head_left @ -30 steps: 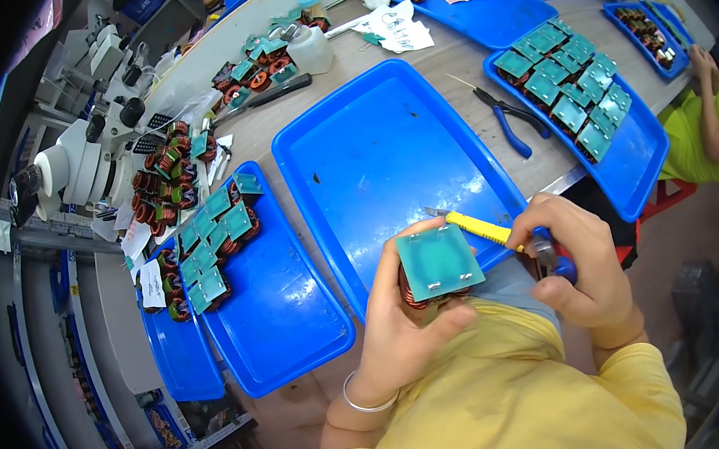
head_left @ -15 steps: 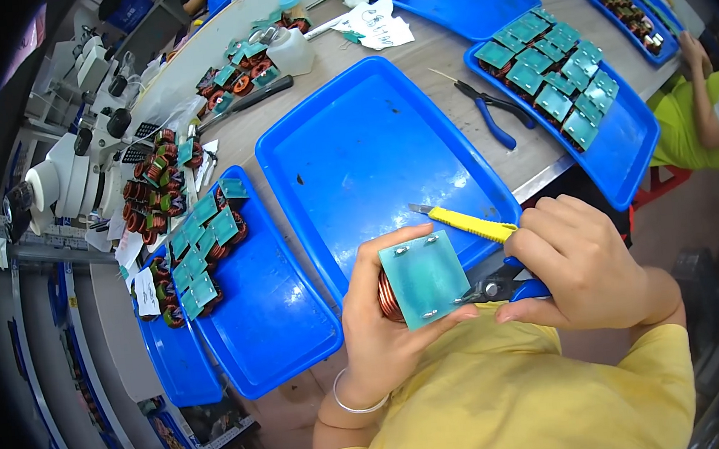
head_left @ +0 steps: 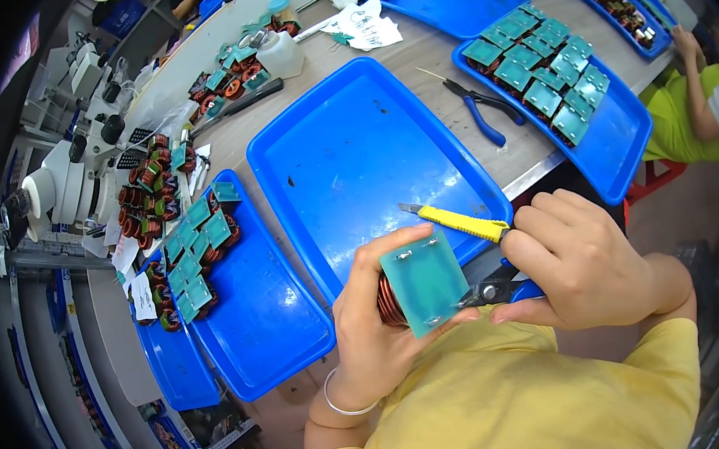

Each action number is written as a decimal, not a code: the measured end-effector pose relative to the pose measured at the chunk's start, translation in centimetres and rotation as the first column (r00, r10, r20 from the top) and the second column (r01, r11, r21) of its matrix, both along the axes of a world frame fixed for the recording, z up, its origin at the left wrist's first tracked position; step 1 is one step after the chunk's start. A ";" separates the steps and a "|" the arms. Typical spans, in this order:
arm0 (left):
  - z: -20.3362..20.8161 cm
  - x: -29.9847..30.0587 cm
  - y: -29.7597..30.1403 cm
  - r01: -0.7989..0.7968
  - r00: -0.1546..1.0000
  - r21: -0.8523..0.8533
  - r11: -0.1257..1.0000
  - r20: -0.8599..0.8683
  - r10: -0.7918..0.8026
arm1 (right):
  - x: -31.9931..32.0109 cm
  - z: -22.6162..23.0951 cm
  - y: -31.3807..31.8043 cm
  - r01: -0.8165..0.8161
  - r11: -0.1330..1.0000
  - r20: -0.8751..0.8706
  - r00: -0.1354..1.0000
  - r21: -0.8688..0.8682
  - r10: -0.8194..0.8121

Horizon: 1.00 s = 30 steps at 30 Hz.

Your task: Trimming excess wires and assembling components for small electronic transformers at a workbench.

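Note:
My left hand (head_left: 364,331) is closed round a copper-wound coil (head_left: 389,301) topped by a square green circuit board (head_left: 427,280). The board faces up, with shiny solder joints near its edges. My right hand (head_left: 584,266) grips blue-handled cutters (head_left: 492,292), whose dark jaws touch the board's lower right corner, by a solder joint. A yellow utility knife (head_left: 466,224) with its blade out points left over the tray. Its rear end runs in at my right fingers; whether they hold it, I cannot tell.
A large blue tray (head_left: 354,64) lies ahead. Trays with board-topped coils stand left (head_left: 266,378) and right (head_left: 627,158). Blue-handled pliers (head_left: 485,119) rest on the table. More coils (head_left: 149,196), a plastic bottle (head_left: 282,56) and microscopes (head_left: 56,178) are at left. Another person (head_left: 699,101) sits far right.
The board has tilted slightly in my left hand, its lower corner dropping. The cutters stay at its lower right corner. The whole view has shifted a little.

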State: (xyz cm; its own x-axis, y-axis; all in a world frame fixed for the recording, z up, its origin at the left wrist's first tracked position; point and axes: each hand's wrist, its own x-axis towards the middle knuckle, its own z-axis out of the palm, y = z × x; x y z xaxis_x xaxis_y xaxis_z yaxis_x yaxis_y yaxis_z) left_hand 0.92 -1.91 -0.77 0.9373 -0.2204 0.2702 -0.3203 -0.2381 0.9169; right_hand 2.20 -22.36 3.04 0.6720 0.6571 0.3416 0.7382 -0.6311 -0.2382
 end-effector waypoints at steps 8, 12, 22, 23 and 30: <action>0.3 0.2 -0.3 0.071 0.989 -0.018 0.997 -0.125 -0.073 | -0.3 -2.4 -0.8 0.003 0.999 -0.108 0.994 0.037 0.001; 0.6 0.2 -0.7 0.173 0.984 0.025 0.985 -0.054 -0.171 | -0.2 -2.9 -1.3 -0.009 0.986 -0.052 0.999 0.167 0.018; 0.0 -0.5 -0.9 0.158 0.983 -0.013 0.987 -0.096 -0.158 | -1.3 -1.2 -1.4 0.029 0.993 -0.041 0.999 0.114 -0.025; 0.1 -0.5 -0.9 0.158 0.983 -0.013 0.987 -0.096 -0.159 | -1.2 -1.2 -1.5 0.057 0.989 -0.025 0.998 0.134 -0.054; 0.1 -1.1 -0.3 0.238 0.955 -0.157 0.959 -0.142 -0.260 | -0.6 -0.8 -1.9 0.146 0.986 -0.079 0.987 0.075 -0.140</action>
State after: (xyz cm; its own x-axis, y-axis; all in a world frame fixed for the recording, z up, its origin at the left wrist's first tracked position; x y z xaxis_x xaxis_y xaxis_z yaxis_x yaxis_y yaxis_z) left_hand -0.19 -2.24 -0.70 0.8905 -0.4237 0.1660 -0.2007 -0.0383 0.9789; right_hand 1.64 -24.23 2.20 0.7824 0.5244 0.3358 0.6201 -0.7057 -0.3427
